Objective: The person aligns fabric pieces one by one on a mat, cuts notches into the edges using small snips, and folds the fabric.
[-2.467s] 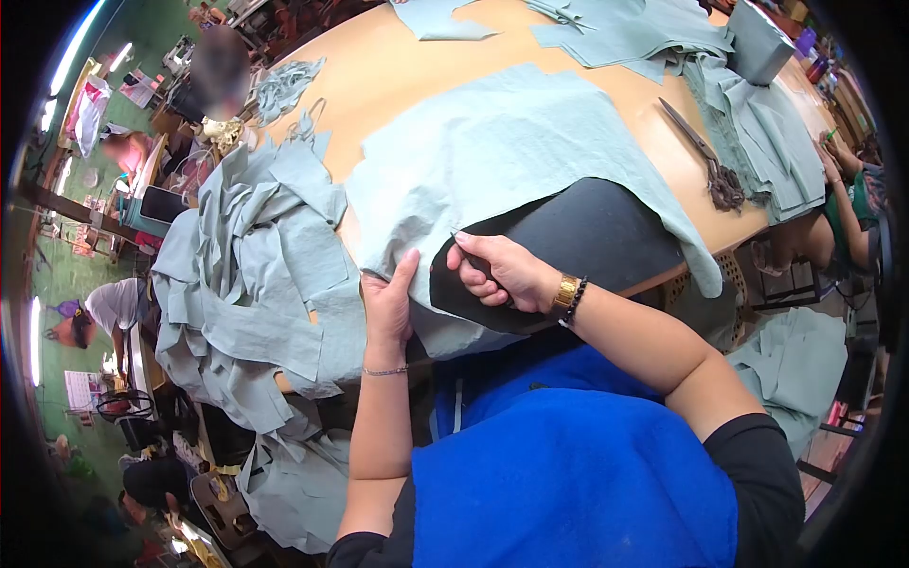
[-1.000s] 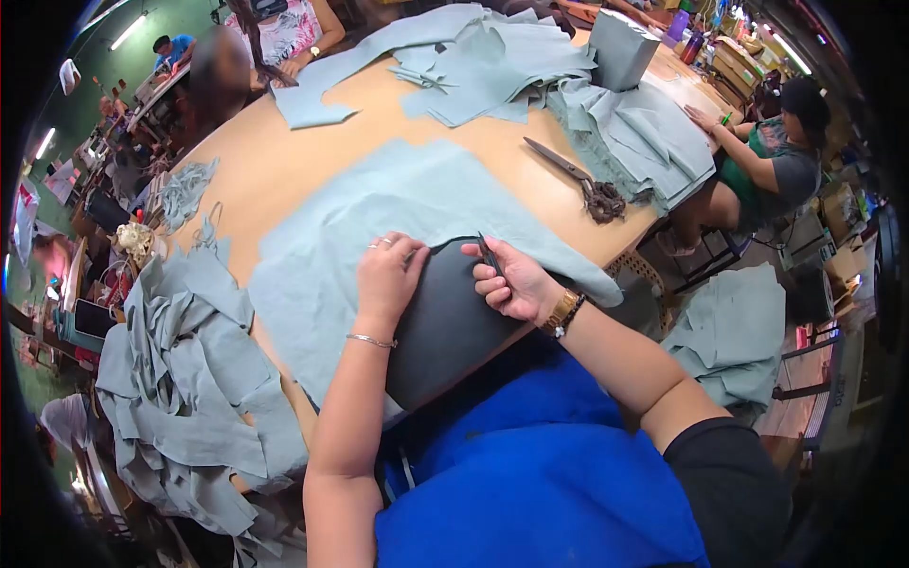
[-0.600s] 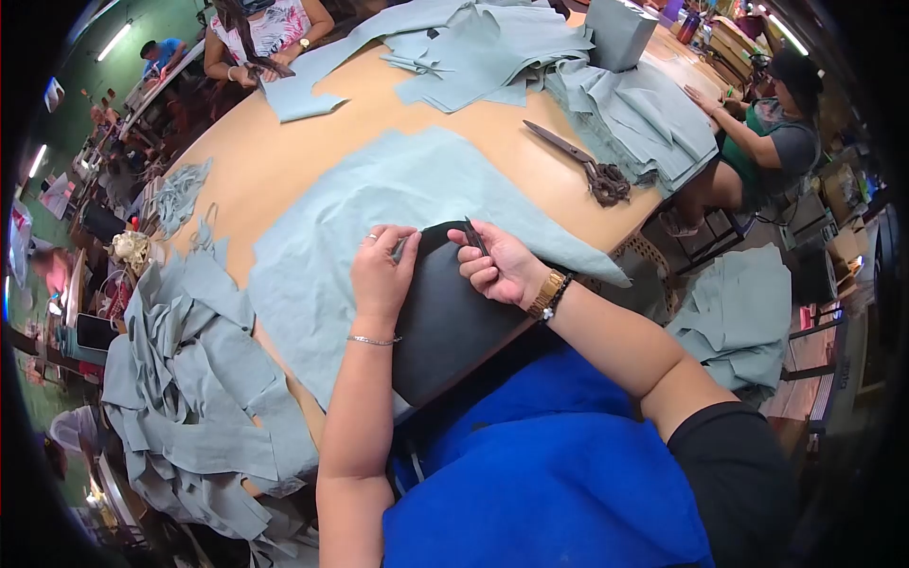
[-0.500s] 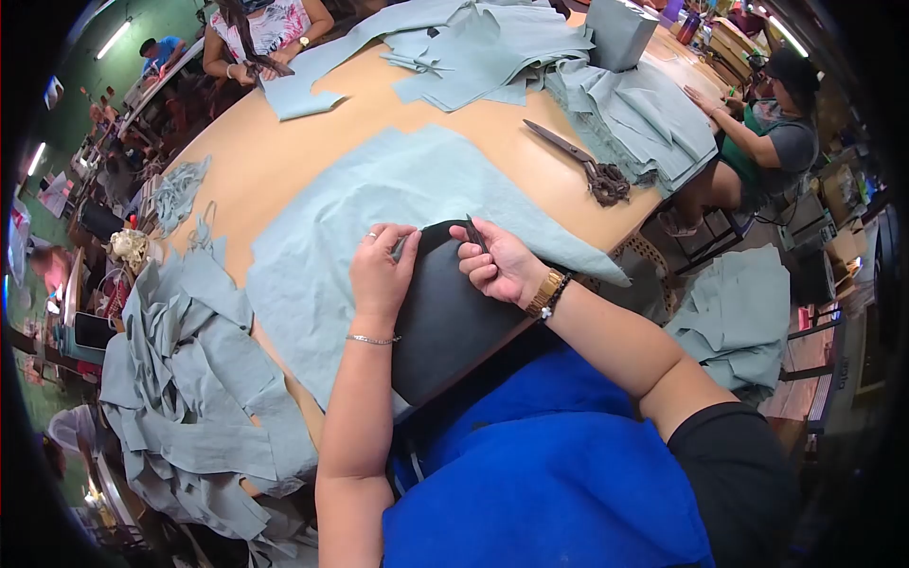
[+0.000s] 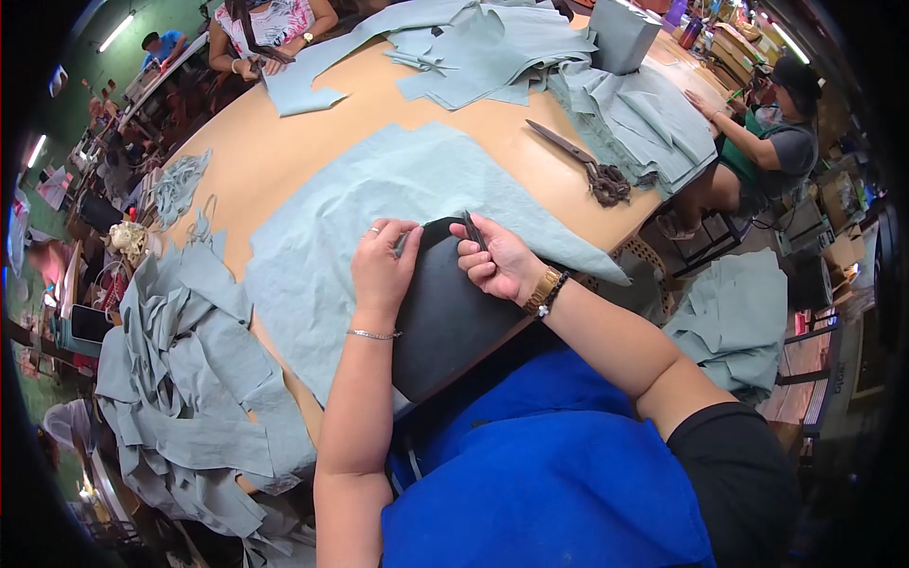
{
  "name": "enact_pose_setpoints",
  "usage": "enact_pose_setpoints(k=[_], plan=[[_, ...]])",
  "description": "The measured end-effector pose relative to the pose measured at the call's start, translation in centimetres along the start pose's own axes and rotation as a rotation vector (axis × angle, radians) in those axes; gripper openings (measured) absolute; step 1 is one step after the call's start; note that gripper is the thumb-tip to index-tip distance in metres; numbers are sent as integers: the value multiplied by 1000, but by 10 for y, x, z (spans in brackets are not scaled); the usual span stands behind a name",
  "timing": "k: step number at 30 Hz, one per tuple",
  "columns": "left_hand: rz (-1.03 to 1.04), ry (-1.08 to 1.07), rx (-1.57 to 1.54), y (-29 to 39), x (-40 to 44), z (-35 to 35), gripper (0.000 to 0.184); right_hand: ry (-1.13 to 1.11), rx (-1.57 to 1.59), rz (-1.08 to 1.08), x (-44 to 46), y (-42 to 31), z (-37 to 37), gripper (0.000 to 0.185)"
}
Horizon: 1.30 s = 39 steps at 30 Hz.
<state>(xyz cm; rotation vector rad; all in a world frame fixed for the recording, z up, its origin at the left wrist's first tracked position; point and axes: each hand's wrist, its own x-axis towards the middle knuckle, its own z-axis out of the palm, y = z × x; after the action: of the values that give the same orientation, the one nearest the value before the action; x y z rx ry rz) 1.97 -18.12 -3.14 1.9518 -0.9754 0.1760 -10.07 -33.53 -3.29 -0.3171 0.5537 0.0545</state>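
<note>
A pale blue-green cloth (image 5: 322, 227) lies spread in front of me, and a dark grey sheet (image 5: 454, 322) lies nearest my body with its upper edge raised between my hands. My left hand (image 5: 383, 265) is closed in a pinch at the left end of that raised black edge. My right hand (image 5: 502, 260) is closed around a small dark pair of snips (image 5: 472, 230), whose tip points up and away from me beside the same edge. The fingers of my right hand hide most of the tool.
Large scissors (image 5: 568, 147) with cloth-wrapped handles lie at the right. Stacked cloth pieces (image 5: 644, 123) stand behind them. Heaped cloth (image 5: 199, 369) hangs over the left table edge. One person (image 5: 270, 33) handles cloth across the table; another person (image 5: 772, 142) sits at the right.
My hands and the snips stay in nearly the same place at the dark sheet's edge. The whole view has shifted very slightly.
</note>
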Motion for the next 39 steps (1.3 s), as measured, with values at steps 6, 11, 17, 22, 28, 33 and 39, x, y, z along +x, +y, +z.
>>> enact_pose_setpoints(k=[6, 11, 17, 22, 28, 33, 39], plan=[[-19, 11, -30, -2, 0, 0, 10, -37, -16, 48, -10, 7, -1, 36], [-6, 8, -21, 0, -2, 0, 11, 0, 40, 5, -4, 5, 3, 33], [-4, 31, -42, -4, 0, 2, 9, 1, -6, -77, -11, 13, 0, 29], [20, 44, -49, -5, 0, 4, 9, 2, 45, -17, -4, 6, 6, 29], [-18, 26, -67, -5, 0, 3, 9, 13, -25, -68, -6, 13, 1, 32], [14, 30, -53, -7, -1, 4, 9, 16, 36, -12, 1, 6, 3, 32], [-3, 29, -64, -6, -1, 3, 9, 20, -78, -70, -12, 14, 6, 32]])
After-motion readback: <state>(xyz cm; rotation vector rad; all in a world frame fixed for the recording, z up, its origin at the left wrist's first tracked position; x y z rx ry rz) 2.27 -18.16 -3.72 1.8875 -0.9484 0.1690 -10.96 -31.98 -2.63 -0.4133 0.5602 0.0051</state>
